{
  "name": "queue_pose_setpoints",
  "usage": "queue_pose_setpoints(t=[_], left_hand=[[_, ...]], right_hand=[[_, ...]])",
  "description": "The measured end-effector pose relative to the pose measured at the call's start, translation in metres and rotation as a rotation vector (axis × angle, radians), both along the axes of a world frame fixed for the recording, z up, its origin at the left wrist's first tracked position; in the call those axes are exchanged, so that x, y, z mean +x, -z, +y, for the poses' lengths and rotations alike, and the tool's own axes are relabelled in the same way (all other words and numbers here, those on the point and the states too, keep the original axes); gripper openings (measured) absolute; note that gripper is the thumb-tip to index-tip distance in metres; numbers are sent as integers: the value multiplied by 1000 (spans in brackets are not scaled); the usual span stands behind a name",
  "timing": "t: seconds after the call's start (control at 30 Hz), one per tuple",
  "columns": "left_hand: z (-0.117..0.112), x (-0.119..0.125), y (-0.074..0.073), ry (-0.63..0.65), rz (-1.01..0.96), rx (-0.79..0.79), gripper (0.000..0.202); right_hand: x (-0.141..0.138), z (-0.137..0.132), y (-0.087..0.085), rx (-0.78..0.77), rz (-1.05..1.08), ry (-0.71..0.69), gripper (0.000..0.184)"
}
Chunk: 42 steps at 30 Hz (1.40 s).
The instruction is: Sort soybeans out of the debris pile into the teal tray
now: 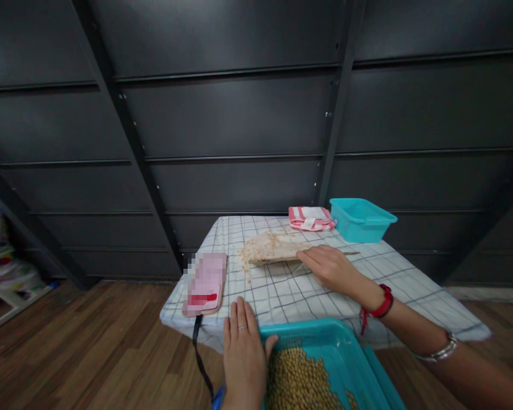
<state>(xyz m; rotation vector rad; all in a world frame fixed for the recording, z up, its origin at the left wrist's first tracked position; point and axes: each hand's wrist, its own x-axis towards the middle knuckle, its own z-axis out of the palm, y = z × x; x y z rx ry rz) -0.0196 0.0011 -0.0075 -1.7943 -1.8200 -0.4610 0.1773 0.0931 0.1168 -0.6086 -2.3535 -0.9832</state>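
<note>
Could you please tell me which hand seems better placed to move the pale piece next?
Likely the right hand: it touches the pale piece, while the left hand is at the nearer basket's rim.

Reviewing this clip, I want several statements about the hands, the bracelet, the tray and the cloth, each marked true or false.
1. The right hand is at the right end of the pale flat piece. True.
2. The red bracelet is on the left wrist. False: it is on the right.
3. The turquoise tray holds beans. True.
4. The striped cloth lies inside the turquoise box. False: it lies beside it.
5. The left hand is at the tray's edge, fingers extended. True.
</note>
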Motion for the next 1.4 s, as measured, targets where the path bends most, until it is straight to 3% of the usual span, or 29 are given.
queue_pose_setpoints(t=[0.2, 0.53, 0.63, 0.9, 1.4], left_hand=[[0, -1, 1, 15, 36, 39, 62], [-1, -1, 1, 21, 17, 19, 63], [-1, -1, 1, 21, 6, 16, 64], [0, -1, 5, 25, -38, 16, 64], [1, 1, 6, 30, -65, -12, 65]], right_hand=[[5, 1, -5, 21, -7, -7, 30], [27, -20, -50, 45, 52, 28, 30], [21, -21, -45, 61, 30, 23, 31], [6, -15, -8, 8, -9, -3, 31], [11, -13, -1, -24, 12, 9, 30]])
